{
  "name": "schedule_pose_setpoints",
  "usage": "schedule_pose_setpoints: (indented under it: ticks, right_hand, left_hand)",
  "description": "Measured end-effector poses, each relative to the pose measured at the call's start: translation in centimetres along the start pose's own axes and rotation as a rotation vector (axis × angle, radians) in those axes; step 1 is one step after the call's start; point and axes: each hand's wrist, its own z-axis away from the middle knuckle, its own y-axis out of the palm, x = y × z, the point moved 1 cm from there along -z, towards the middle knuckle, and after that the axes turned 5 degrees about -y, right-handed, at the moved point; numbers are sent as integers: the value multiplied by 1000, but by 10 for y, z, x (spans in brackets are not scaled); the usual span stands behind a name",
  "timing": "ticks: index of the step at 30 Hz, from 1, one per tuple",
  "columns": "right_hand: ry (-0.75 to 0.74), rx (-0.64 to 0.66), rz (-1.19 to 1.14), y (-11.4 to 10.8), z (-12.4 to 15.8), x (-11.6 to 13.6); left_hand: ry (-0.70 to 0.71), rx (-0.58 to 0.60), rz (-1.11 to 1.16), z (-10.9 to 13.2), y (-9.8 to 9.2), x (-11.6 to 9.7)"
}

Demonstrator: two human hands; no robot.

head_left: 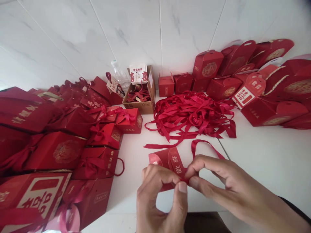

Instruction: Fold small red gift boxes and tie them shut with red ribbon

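Observation:
A small red gift box (pixel 167 157) with gold lettering stands on the white table near its front edge. My left hand (pixel 162 194) is in front of the box, thumb and forefinger pinched on a red ribbon (pixel 187 178). From the right, my right hand (pixel 213 181) pinches the same ribbon close to the left fingertips. One tail of ribbon (pixel 206 142) loops up behind my right hand. Most of the box's lower front is hidden by my fingers. Behind it lies a heap of loose red ribbons (pixel 191 115).
Many red boxes with ribbon bows (pixel 97 161) crowd the left side. Boxes without bows (pixel 272 110) are stacked at the right. A cardboard carton (pixel 141 106) and a clear plastic bottle (pixel 118 72) stand against the tiled wall (pixel 136 29).

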Motion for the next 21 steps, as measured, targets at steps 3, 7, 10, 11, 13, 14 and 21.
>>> schedule_pose_setpoints:
  ticks: [3,7,10,11,13,14,21]
  right_hand:
    - [10,15,23,-3,-7,-4]
    - [-25,-50,121,-5,-20,-10]
    - [-48,-68,243,-4,-28,-10]
    - [-50,-64,274,-4,-30,-10]
    - [-48,-57,308,-3,-33,-10]
    - [-45,-53,315,-3,-34,-10]
    - [-46,-8,309,-1,-41,-18]
  left_hand:
    - [97,-22,-203,-2,-8,9]
    - [285,-11,-599,-8,-19,24]
    - [339,26,-727,-11,-21,30]
    - [347,29,-753,-11,-21,30]
    - [354,37,-785,-11,-19,30]
    - [357,42,-792,-10,-19,30]
    - [348,8,-823,-9,-16,26]
